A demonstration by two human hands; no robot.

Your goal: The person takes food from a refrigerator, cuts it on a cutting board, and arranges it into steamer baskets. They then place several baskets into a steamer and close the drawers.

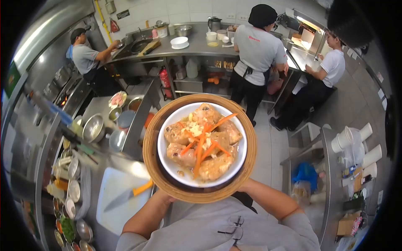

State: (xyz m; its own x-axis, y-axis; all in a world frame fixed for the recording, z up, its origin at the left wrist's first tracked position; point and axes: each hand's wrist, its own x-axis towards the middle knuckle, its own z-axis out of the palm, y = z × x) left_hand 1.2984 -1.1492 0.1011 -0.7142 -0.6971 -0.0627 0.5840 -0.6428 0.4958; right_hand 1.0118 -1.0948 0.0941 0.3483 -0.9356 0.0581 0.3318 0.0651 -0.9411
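A round bamboo steamer (150,148) is held up at the middle of the view, close to the camera. Inside it sits a white bowl (162,142) of browned food pieces in sauce, topped with orange strips (202,146) and pale minced bits. My left hand (164,195) supports the steamer's lower left rim from beneath. On the lower right side my right hand (248,186) holds it the same way. The fingers of both hands are mostly hidden under the steamer.
A white cutting board (113,180) with a yellow-handled knife (133,193) lies at the lower left, beside metal bowls (93,128). Three people stand along the back counter (167,51). Paper cups (346,137) fill a right-hand shelf. A fire extinguisher (165,78) stands under the counter.
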